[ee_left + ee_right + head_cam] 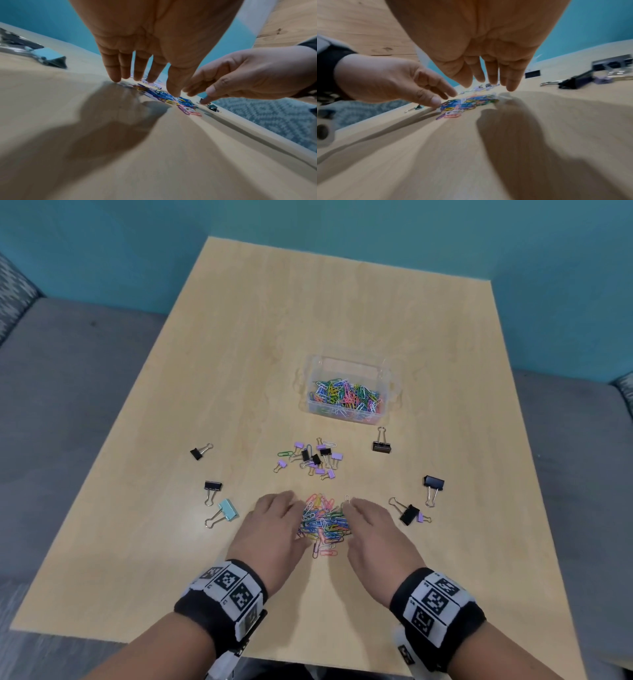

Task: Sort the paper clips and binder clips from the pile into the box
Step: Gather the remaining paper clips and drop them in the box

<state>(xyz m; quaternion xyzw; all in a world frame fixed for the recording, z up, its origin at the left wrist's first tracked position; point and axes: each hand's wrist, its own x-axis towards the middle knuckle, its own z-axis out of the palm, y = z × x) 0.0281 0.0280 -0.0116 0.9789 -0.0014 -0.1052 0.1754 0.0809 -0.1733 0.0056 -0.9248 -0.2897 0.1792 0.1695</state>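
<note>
A heap of coloured paper clips (pixel 323 522) lies on the wooden table (pixel 342 320) between my two hands. My left hand (pixel 274 523) flanks the heap's left side and my right hand (pixel 371 525) its right side, both with straight fingers angled down to the tabletop. The wrist views show the left hand (pixel 145 75) and right hand (pixel 488 79) with fingertips at the edges of the paper clips (pixel 171 98) (pixel 467 104). Beyond the heap lies a mixed cluster of purple and black binder clips (pixel 313 458). The clear plastic box (pixel 346 388) farther back holds many paper clips.
Loose binder clips lie around: black ones at left (pixel 200 451) (pixel 212 489), a light blue one (pixel 226 511), black ones at right (pixel 382 443) (pixel 433 486) (pixel 407 513). A grey sofa and teal wall surround the table.
</note>
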